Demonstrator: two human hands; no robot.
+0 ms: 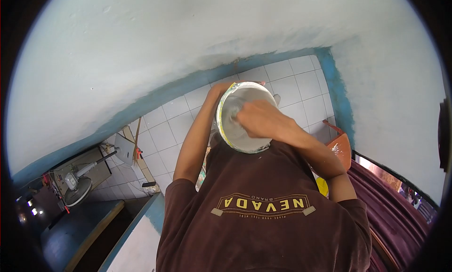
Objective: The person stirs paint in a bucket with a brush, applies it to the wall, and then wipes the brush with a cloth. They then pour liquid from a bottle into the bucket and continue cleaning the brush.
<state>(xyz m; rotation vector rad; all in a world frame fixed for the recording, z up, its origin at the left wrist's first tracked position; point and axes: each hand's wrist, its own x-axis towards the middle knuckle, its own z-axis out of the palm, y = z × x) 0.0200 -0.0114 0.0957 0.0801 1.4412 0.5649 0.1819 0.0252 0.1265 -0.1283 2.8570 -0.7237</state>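
Observation:
A round white bucket (223,113) with a yellow-green outer side is held close against the chest, its opening facing up. Around its far left rim curls my left hand (222,89), gripping it, with some fingertips showing past the back edge. My right hand (260,119) reaches over the opening, its fingers closed and blurred by motion. What it holds is too blurred to make out. Inside the bucket the surface looks pale grey-white and smeared.
White floor tiles (174,126) lie beyond the bucket, bordered by a wall with a blue band (339,88). An orange chair (341,149) and a maroon curtain (395,201) are at right. A fan (78,191) and a broom (137,142) are at left.

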